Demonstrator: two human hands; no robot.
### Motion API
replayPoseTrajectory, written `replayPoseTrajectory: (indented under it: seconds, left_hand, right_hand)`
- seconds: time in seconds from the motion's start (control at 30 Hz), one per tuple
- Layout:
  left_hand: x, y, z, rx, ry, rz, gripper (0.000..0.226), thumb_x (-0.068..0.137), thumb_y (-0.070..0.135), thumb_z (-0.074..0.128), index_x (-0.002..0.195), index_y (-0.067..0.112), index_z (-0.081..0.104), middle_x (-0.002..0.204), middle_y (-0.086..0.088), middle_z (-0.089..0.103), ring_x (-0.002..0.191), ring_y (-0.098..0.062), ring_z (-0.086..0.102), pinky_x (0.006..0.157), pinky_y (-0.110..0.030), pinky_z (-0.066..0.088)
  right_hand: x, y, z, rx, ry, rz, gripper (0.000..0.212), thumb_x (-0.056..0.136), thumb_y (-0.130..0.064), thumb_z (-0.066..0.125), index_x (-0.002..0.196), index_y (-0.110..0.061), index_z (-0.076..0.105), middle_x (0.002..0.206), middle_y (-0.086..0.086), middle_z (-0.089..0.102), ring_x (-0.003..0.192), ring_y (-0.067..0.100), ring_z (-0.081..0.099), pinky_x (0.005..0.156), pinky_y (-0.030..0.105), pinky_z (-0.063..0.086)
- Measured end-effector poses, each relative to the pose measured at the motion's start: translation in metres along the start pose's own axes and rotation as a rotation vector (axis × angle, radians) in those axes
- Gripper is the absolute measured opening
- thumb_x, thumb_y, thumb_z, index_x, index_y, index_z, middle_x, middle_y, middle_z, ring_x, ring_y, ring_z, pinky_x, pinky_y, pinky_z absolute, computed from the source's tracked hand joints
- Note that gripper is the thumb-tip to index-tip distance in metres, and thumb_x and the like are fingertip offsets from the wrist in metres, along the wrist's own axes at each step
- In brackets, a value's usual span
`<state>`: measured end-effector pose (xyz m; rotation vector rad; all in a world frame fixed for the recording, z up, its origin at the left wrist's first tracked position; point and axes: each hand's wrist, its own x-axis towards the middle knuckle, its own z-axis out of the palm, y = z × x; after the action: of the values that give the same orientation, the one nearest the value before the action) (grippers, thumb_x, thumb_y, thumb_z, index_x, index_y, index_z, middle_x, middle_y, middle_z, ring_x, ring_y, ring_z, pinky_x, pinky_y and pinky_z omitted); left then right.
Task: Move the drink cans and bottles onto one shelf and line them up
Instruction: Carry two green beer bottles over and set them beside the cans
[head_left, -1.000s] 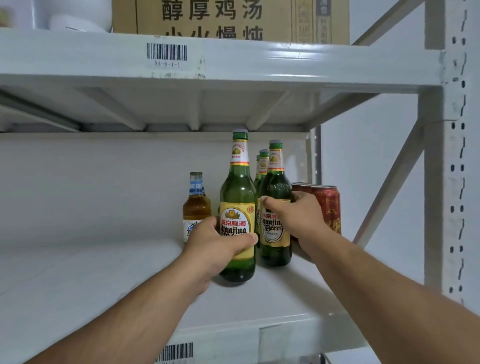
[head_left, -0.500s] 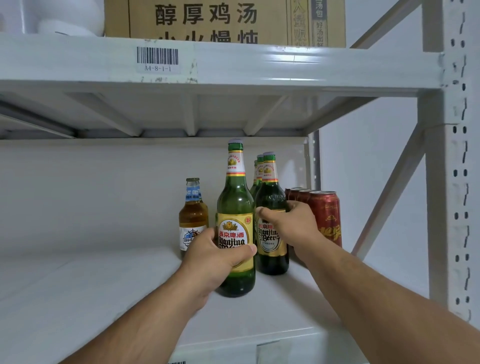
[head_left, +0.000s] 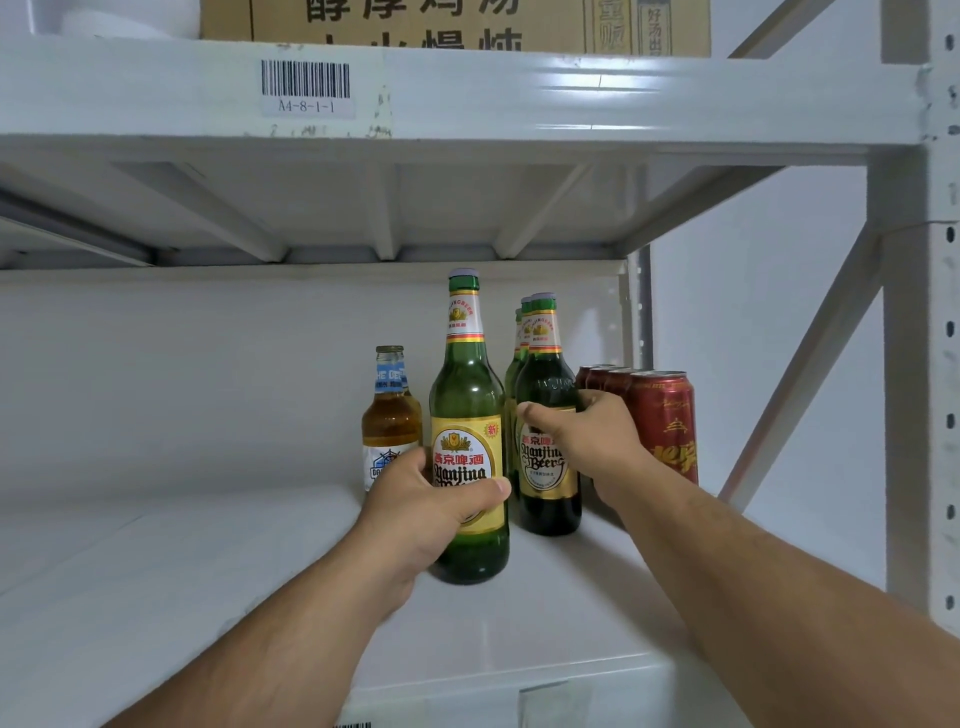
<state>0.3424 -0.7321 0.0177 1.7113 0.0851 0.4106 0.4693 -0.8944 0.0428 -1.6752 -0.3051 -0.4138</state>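
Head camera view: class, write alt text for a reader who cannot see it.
A person's left hand grips a tall green beer bottle on a white shelf, while the right hand holds a darker green bottle beside it. An amber bottle stands behind on the left, red cans on the right.

Green bottle (head_left: 467, 395) with yellow label; amber bottle (head_left: 390, 421), blue neck label; red cans (head_left: 662, 421); white shelf (head_left: 156, 571).

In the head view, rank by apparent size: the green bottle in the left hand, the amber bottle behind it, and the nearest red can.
1. Green bottle in the left hand: largest, though also nearest the camera.
2. and 3. Amber bottle and nearest red can look about alike; unranked.
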Motion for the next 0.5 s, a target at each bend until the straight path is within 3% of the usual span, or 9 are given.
replayPoseTrajectory:
  seconds: [0.5]
  left_hand:
    - [0.0018, -0.0034, -0.0001, 0.005, -0.008, 0.011, 0.06, 0.069, 0.024, 0.094, 0.121, 0.027, 0.064, 0.111, 0.004, 0.074, 0.108, -0.02, 0.069, 0.1, -0.048, 0.055]
  right_hand:
    - [-0.0027, -0.0054, -0.0031, 0.067, -0.082, 0.033, 0.037, 0.082, -0.03, 0.082, 0.113, -0.019, 0.065, 0.101, 0.002, 0.074, 0.094, 0.024, 0.071, 0.085, 0.041, 0.056]
